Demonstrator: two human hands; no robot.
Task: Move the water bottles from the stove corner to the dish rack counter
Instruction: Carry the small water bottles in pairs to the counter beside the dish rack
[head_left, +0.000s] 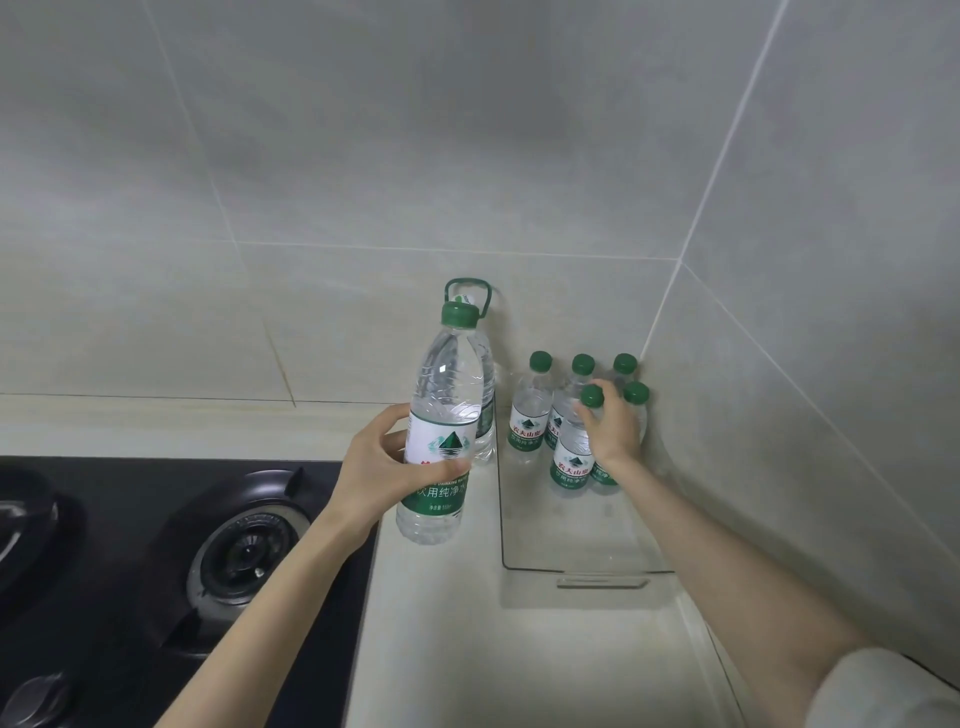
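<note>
Landmark: clear plastic tray (502, 519), sitting on the beige counter (457, 649) and pushed into the corner of the grey tiled wall (363, 156).

Left hand (382, 467): full grip round the label of a clear plastic water bottle with a green screw cap (447, 395). The thumb is across the front and the fingers are behind. The bottle is upright and in the air, just left of the tray's left wall.

Right hand (613, 426): reaches into the far end of the tray. Its fingers curl round the shoulder of a small clear green-capped bottle (570, 460), just under the cap. This bottle is upright at the front of the group in the tray. Cannot tell whether its base is on the tray floor.

Four other small bottles (530, 415) of the same kind stand in the far end of the tray. Three form a back row against the wall. One is just right of the gripped one, mostly hidden by the right hand.

Large clear bottle with a green carry handle (485, 405): outside the tray, just left of its far left corner, against the wall. It is partly hidden behind the held bottle.

Black gas stove (130, 561): left of the tray, with a strip of counter between them. Its round burner (244, 551) is on the side nearest the tray.
</note>
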